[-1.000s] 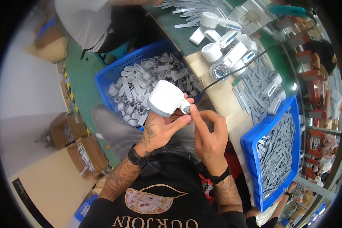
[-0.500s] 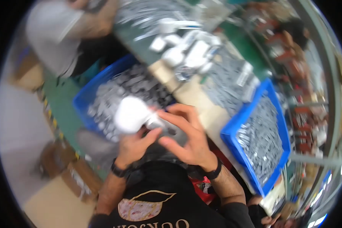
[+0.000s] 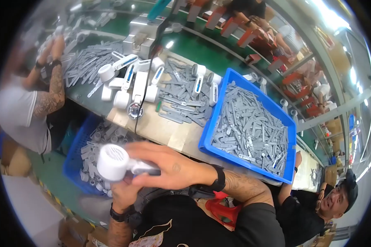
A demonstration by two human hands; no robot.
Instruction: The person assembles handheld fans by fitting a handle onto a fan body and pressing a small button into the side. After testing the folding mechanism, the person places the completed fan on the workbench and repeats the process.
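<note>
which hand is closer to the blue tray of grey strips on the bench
Right. The right hand lies across the white round-headed device just below the bench edge, nearer the blue tray. The left hand sits under the device, further left and lower.

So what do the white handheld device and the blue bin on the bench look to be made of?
White device: looks like moulded plastic with a smooth matte shell and a slotted grille on its round head. Blue bin: apparently rigid plastic, with an even colour, a slight sheen and a thick moulded rim; it holds grey, plastic-looking strips.
</note>
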